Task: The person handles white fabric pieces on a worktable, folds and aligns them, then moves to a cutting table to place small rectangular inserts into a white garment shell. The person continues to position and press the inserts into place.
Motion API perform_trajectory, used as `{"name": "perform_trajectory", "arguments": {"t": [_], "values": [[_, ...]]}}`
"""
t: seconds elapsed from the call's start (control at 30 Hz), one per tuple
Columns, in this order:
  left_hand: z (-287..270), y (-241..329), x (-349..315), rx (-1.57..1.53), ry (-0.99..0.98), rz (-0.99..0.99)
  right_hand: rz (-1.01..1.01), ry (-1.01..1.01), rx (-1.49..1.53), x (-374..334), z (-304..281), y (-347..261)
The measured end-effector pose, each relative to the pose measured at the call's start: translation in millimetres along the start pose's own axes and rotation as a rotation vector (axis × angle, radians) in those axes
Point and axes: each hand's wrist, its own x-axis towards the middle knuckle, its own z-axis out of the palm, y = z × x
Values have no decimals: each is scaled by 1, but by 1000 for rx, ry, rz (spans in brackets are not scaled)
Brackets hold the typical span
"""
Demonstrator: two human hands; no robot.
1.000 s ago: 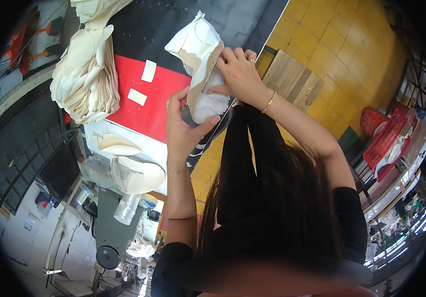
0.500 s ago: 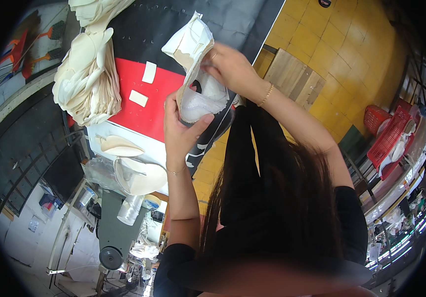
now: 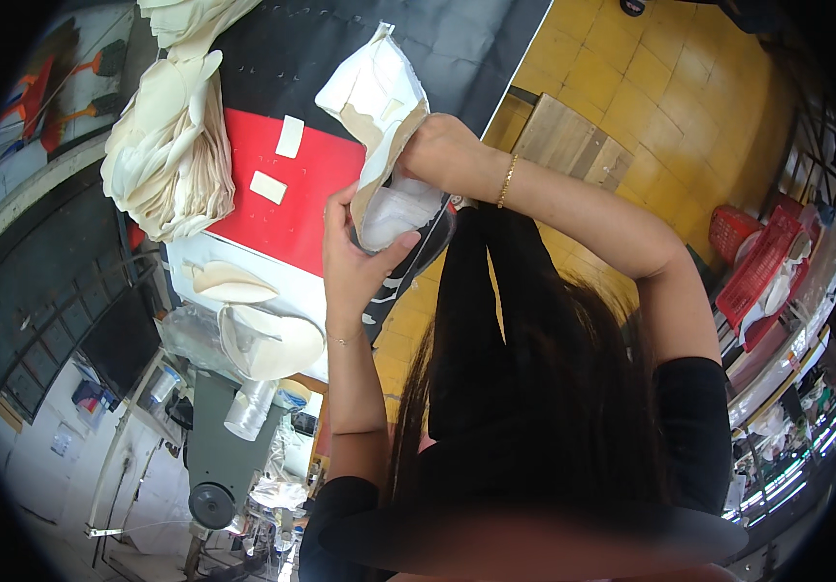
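A white, hollow sewn piece (image 3: 371, 82) with tan edges, shaped somewhat like a shoe upper, is held up over the table. My left hand (image 3: 358, 262) grips its lower left side, fingers behind and thumb over the rim. My right hand (image 3: 445, 155) reaches into the opening from the right, wrist bent; its fingers are hidden inside. Whitish, translucent lining (image 3: 400, 209) shows in the hollow below that hand. Two small cream rectangles (image 3: 290, 136) lie on the red part of the table cover (image 3: 326, 175), left of the piece.
A thick stack of cream cut pieces (image 3: 170, 155) stands at the table's left. Curved cream pieces (image 3: 277, 344) lie nearer, above a grey-green machine (image 3: 229, 417). A wooden board (image 3: 568, 141) is beyond the table's right edge, and red baskets (image 3: 762, 267) stand far right.
My right hand has moved down and deeper into the hollow piece, its wrist bending and elbow swinging outward. The tan edge has turned more into view. My left hand keeps its grip.
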Motion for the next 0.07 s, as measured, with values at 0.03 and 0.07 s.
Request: {"name": "perform_trajectory", "arguments": {"t": [0.03,0.07], "values": [[0,0,-1,7,-1,-5,-4,2,-23,0,1,0],[-1,0,-1,-5,0,-6,-8,-5,-53,0,3,1]]}}
